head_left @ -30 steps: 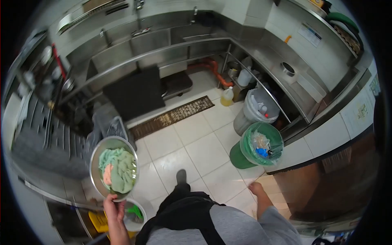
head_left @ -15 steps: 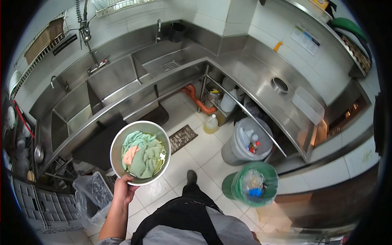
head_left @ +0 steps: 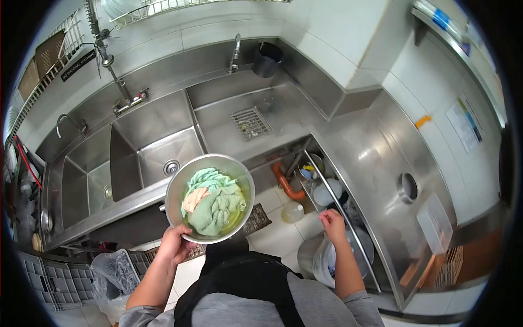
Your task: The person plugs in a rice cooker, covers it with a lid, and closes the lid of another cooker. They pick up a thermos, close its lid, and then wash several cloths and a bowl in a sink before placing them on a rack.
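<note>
My left hand (head_left: pixel 177 243) grips the near-left rim of a round metal bowl (head_left: pixel 249 188), thumb on the edge. Green cloths (head_left: pixel 213 210) and a peach-coloured cloth (head_left: pixel 194 200) lie bunched inside it in a yellowish liquid. The bowl is held in the air in front of the sink edge. My right hand (head_left: pixel 332 222) is raised apart from the bowl, near the bar of the right-hand counter. Its fingers are curled together, and nothing shows in them.
A steel sink (head_left: pixel 169 133) with several basins runs along the wall, a drain grate (head_left: pixel 251 123) at its right. Bending right is a steel counter (head_left: pixel 376 147) with a round hole. Below stand a jug (head_left: pixel 293 212) and a lined bin (head_left: pixel 313 256). Left are grey crates (head_left: pixel 54 280).
I have moved closer to the sink, bringing the bowl with me. My right hand has come into view. The green bin has left the view.
</note>
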Available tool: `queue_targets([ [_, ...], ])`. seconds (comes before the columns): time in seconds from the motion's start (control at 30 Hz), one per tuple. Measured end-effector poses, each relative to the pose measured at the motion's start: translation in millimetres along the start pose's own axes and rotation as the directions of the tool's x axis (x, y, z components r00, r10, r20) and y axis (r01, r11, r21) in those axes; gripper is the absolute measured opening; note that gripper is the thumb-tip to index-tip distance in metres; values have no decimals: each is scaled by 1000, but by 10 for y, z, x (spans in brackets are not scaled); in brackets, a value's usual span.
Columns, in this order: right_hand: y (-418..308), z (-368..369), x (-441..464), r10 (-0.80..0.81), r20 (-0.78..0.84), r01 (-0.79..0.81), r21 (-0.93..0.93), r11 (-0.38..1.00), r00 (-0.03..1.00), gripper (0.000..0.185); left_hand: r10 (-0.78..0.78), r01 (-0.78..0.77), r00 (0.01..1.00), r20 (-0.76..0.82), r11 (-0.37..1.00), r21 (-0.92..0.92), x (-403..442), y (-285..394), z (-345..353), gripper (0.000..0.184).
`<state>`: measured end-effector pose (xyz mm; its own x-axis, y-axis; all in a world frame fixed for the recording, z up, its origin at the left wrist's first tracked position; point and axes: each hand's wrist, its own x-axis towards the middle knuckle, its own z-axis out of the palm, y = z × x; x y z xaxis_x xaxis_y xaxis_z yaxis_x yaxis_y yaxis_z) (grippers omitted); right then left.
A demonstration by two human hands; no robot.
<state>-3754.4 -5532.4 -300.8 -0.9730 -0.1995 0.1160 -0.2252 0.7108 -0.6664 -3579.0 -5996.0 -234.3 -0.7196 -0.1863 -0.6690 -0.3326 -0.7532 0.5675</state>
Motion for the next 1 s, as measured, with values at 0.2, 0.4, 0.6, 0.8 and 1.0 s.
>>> queue_targets([
  [0.2, -380, 270, 1112, -64, 139, 66, -13, 998, 988, 11, 52, -49, 998, 47, 997, -59, 1600, 682, 925, 42],
  [0.4, -418, 230, 2463, 35, 82, -35, -3, 999, 996, 11, 5, -7, 1000, -26, 996, -93, 3487, 941, 1491, 30],
  [0.6, -342, 964, 4683, -298, 343, 290, 76, 954, 891, 13, 46, -88, 982, -184, 970, -227, 5100, 408, 1797, 32],
  [0.8, -181, 2883, 6953, -486, 619, 723, -201, 661, 616, 78, 89, -177, 946, -312, 947, -268, 6126, 35, 1681, 51],
  [1.0, -1028, 3966, 7937, -620, 327, 667, -44, 744, 713, 65, 95, -168, 937, -336, 967, -194, 6608, -40, 1368, 52],
])
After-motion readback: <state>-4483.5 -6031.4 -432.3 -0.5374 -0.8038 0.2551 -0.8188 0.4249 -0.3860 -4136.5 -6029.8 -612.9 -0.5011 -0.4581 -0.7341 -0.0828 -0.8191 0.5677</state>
